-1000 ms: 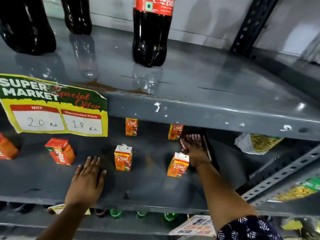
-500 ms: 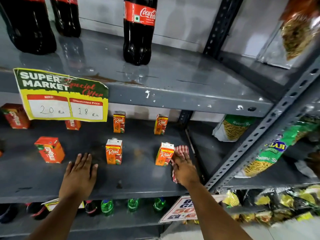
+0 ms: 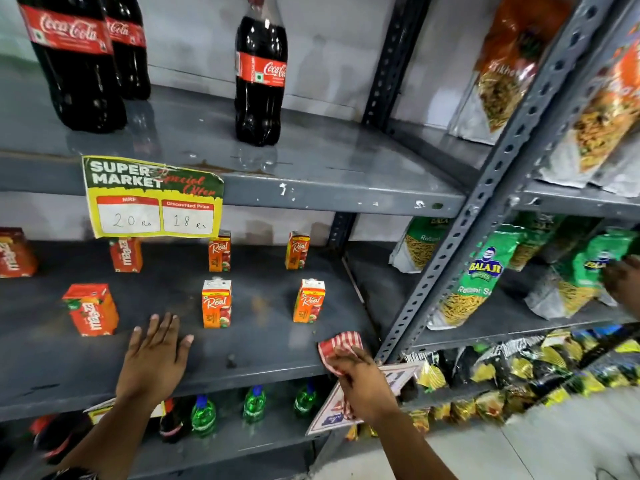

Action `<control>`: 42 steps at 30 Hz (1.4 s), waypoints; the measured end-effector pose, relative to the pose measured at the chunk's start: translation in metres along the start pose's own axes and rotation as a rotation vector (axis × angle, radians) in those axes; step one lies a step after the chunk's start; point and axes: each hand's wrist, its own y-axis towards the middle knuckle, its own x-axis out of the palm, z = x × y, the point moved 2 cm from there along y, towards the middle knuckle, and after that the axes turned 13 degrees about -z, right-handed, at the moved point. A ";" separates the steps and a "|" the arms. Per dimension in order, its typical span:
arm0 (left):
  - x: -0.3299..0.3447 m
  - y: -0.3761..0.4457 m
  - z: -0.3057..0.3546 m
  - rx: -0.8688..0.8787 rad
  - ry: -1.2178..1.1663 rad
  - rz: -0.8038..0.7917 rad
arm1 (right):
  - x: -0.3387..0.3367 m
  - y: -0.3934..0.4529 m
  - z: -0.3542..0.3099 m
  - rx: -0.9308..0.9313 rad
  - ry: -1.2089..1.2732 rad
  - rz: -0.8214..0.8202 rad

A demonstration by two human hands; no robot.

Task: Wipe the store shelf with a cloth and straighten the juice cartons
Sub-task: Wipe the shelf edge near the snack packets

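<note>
On the grey middle shelf [image 3: 263,355] stand several small orange juice cartons: two in front [image 3: 216,303] [image 3: 309,301], two behind [image 3: 219,251] [image 3: 297,250]. Red-orange cartons stand further left [image 3: 90,309] [image 3: 126,254]. My left hand [image 3: 156,355] lies flat on the shelf, fingers spread, left of the front cartons. My right hand [image 3: 360,379] grips a red-and-white striped cloth [image 3: 337,346] at the shelf's front right corner, below the right front carton.
Cola bottles [image 3: 260,77] stand on the upper shelf, where a yellow price sign [image 3: 152,199] hangs from the edge. A perforated upright [image 3: 460,244] borders the right. Snack bags [image 3: 474,282] fill the neighbouring rack, where another person's hand [image 3: 623,282] reaches. Green bottles [image 3: 254,403] sit below.
My right hand has drawn the cloth from the back of the shelf forward to the front right corner. My left hand stayed flat. The view pulled back and turned right.
</note>
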 end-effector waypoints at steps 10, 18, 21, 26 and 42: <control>-0.001 -0.004 -0.002 0.065 0.021 -0.044 | -0.042 -0.040 -0.028 0.073 0.303 0.175; 0.002 -0.014 -0.005 0.065 0.049 -0.154 | -0.054 0.053 -0.055 0.227 0.176 0.045; 0.007 -0.014 -0.012 0.098 0.064 -0.187 | -0.035 0.055 -0.058 0.272 0.010 -0.049; 0.002 -0.020 -0.008 0.125 0.076 -0.195 | -0.037 -0.013 -0.081 0.231 -0.101 -0.114; -0.001 -0.024 -0.010 0.177 0.041 -0.185 | -0.027 -0.025 -0.065 0.380 0.050 -0.009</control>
